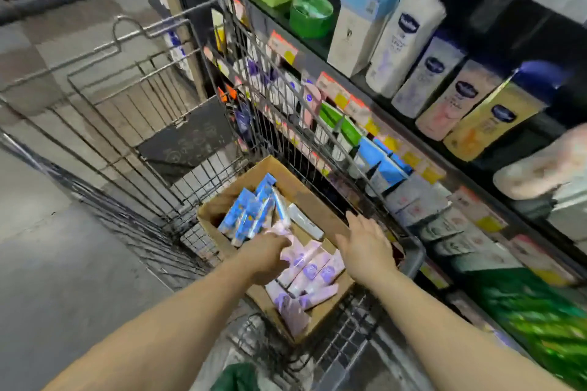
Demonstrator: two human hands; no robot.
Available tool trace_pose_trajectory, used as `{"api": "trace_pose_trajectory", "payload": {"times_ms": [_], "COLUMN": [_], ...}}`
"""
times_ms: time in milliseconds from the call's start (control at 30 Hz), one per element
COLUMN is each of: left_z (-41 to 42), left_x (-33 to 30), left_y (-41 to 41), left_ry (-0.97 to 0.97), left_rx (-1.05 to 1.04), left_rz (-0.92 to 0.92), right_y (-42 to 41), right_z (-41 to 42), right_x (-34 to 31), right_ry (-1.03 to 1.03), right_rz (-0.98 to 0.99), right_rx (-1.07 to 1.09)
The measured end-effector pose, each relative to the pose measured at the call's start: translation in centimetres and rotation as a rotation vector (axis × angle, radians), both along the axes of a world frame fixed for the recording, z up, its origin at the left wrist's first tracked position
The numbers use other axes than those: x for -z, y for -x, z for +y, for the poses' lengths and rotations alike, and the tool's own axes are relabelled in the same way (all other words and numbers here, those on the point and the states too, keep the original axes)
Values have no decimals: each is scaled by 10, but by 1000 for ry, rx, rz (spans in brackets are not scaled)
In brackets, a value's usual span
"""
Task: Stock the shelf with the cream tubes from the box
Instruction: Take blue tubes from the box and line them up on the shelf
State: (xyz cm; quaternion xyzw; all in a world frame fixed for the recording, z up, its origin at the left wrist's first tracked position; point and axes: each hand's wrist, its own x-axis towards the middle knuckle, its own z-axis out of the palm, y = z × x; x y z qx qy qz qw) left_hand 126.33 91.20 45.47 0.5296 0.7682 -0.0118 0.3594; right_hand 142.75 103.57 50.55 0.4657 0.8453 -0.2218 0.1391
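A store shelf (409,133) of skin-care goods fills the right side, its edge lined with orange and yellow price tags whose print is too blurred to read. On its upper tier stand tall lotion bottles (403,41) in white, lilac, pink and yellow, each bearing a dark blue oval logo; the lettering inside cannot be made out. To the left of the shelf, a wire shopping cart (136,111) stands on the grey floor, its dark handle bar at far left. In the cart's near right corner sits an open cardboard box (320,209). Blue cartons (251,209) are stacked at the box's far left, and pale lilac cream tubes (314,273) with purple marks lie heaped at its near end; their labels are unreadable. The person's left hand (266,257) reaches into the middle of the box, fingers curled down around one lilac tube at the far edge of the heap, its crimped end poking out just beyond the knuckles. The right hand (365,244) hovers above the box's right wall, palm down, fingers straight and together, holding nothing, just right of the tubes and apart from them.
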Motion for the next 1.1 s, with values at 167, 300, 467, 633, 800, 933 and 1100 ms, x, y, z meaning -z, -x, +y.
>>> {"api": "trace_pose_trajectory", "payload": {"times_ms": [167, 300, 467, 633, 800, 933, 1100], "left_z": [5, 2, 5, 18, 18, 18, 49], "left_x": [88, 133, 160, 162, 161, 168, 162], "left_y": [-12, -25, -29, -26, -19, -9, 28], "left_ry": [255, 246, 192, 163, 210, 301, -109], "left_rx": [267, 409, 624, 733, 663, 242, -557], "left_rz": [-145, -130, 2, 73, 7, -214, -42], "right_y": [-3, -3, -6, -8, -4, 1, 11], "right_z": [-12, -22, -32, -36, -29, -22, -20], "right_x": [63, 95, 129, 140, 139, 138, 146], "right_ry": [106, 182, 238, 244, 256, 275, 273], "right_rz": [-79, -66, -88, -94, -57, -57, -45], "right_rx": [55, 167, 174, 187, 185, 186, 164]}}
